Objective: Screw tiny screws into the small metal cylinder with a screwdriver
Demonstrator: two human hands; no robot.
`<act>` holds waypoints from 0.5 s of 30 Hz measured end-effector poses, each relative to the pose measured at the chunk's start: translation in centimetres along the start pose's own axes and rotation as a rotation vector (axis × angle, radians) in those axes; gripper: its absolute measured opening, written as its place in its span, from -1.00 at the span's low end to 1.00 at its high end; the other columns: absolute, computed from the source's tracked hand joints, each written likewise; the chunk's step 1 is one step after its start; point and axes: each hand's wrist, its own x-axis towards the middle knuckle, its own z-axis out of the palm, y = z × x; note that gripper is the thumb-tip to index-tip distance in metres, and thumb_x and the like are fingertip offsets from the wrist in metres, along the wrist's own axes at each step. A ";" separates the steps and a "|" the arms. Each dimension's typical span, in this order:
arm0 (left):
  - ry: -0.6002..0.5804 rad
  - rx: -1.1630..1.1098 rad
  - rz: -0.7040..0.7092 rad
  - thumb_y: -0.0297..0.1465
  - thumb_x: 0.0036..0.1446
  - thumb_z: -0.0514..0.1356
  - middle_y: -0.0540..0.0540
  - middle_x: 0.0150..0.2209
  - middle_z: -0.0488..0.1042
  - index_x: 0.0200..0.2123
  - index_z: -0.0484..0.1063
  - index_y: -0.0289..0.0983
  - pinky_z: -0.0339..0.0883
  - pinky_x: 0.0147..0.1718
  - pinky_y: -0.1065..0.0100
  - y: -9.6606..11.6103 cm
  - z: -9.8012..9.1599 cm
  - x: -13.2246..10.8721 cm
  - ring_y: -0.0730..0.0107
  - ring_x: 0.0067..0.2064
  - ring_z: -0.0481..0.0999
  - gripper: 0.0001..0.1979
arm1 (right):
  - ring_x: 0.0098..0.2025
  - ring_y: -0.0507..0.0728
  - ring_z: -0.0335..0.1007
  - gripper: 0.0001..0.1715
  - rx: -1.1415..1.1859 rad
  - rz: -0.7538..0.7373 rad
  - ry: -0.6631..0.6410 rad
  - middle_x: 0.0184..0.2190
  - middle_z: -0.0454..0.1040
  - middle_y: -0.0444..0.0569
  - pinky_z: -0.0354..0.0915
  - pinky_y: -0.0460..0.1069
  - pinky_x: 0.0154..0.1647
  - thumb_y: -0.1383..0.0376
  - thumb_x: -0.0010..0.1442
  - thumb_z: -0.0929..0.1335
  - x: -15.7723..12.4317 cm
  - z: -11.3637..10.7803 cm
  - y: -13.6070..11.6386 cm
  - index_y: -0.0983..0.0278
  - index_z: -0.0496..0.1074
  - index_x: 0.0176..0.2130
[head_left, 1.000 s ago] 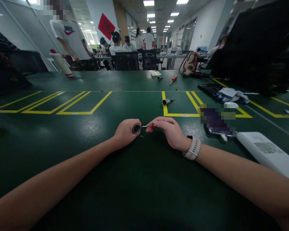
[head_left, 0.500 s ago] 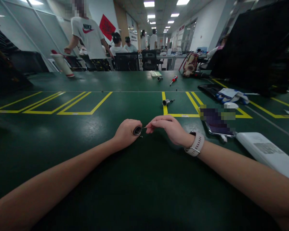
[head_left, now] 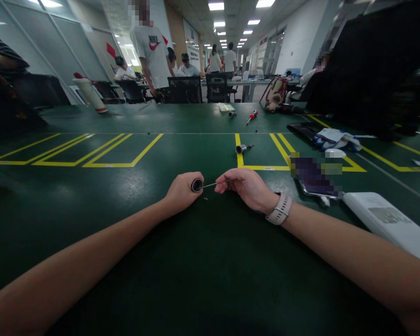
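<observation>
My left hand (head_left: pixel 182 192) is wrapped around a dark metal cylinder (head_left: pixel 196 185), whose round hollow end faces me. A thin metal rod (head_left: pixel 210 185) is pinched between the fingers of my right hand (head_left: pixel 243 185), its tip at the lower edge of the cylinder's opening. Whether the tip goes inside I cannot tell. The rod's other end runs back under my right fingers. Below the gap between my hands, a tiny shiny metal piece (head_left: pixel 205 199) lies on the green table (head_left: pixel 210 261).
Farther up lies another metal cylinder with a thin shaft (head_left: pixel 243 149). Behind it are a red-handled screwdriver (head_left: pixel 253 116) and a small round part (head_left: pixel 232 115). To the right lie a phone (head_left: pixel 315 177), a white power bank (head_left: pixel 388 221) and gloves (head_left: pixel 338 140). A tumbler (head_left: pixel 91 94) stands far left.
My right hand has shifted slightly right and shows more of the rod. The cylinder has moved a little up and left, its opening facing me more. A person behind the table has moved right.
</observation>
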 end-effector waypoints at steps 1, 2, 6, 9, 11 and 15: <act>0.005 0.001 -0.009 -0.51 -0.10 0.11 0.05 -0.56 0.31 -0.55 0.28 -0.29 0.12 -0.51 0.42 0.0 0.0 0.0 0.47 -0.50 0.29 -0.95 | -0.44 0.07 0.44 -0.77 -0.005 0.000 0.008 -0.55 0.53 0.01 0.30 0.02 -0.25 0.34 0.00 0.29 0.0 0.0 0.0 0.39 0.52 -0.48; 0.008 0.002 -0.015 -0.52 -0.10 0.12 0.05 -0.56 0.31 -0.55 0.28 -0.28 0.12 -0.50 0.42 0.0 0.0 0.0 0.47 -0.50 0.29 -0.95 | -0.45 0.07 0.44 -0.77 -0.009 -0.002 0.013 -0.56 0.53 0.01 0.30 0.02 -0.26 0.34 0.00 0.29 0.0 0.0 0.0 0.39 0.52 -0.49; 0.015 -0.002 -0.023 -0.51 -0.08 0.12 0.06 -0.56 0.30 -0.55 0.28 -0.28 0.12 -0.50 0.42 -0.2 0.0 0.1 0.47 -0.50 0.29 -0.94 | -0.47 0.07 0.42 -0.77 -0.013 -0.027 0.018 -0.58 0.52 0.00 0.28 0.01 -0.31 0.34 -0.02 0.29 0.1 -0.3 0.1 0.39 0.52 -0.50; 0.030 -0.017 -0.046 -0.47 -0.05 0.12 0.06 -0.56 0.30 -0.54 0.28 -0.28 0.12 -0.51 0.42 -0.3 0.0 0.1 0.47 -0.50 0.29 -0.93 | -0.50 0.06 0.40 -0.78 -0.025 -0.047 0.045 -0.62 0.49 -0.03 0.26 0.00 -0.35 0.33 -0.04 0.29 0.1 -0.5 0.1 0.38 0.51 -0.54; 0.044 -0.038 -0.070 -0.46 -0.04 0.12 0.06 -0.57 0.29 -0.54 0.27 -0.28 0.12 -0.51 0.42 -0.3 0.1 0.1 0.47 -0.51 0.29 -0.92 | -0.52 0.05 0.38 -0.77 -0.044 -0.069 0.069 -0.64 0.47 -0.04 0.25 -0.01 -0.38 0.33 -0.04 0.29 0.1 -0.6 0.2 0.38 0.50 -0.55; 0.068 -0.094 -0.103 -0.44 -0.05 0.13 0.07 -0.56 0.28 -0.54 0.27 -0.29 0.14 -0.50 0.42 -0.4 0.1 0.1 0.48 -0.51 0.29 -0.92 | -0.53 0.05 0.36 -0.77 -0.080 -0.113 0.076 -0.64 0.46 -0.05 0.24 -0.01 -0.40 0.33 -0.03 0.28 0.0 -0.6 0.3 0.37 0.49 -0.56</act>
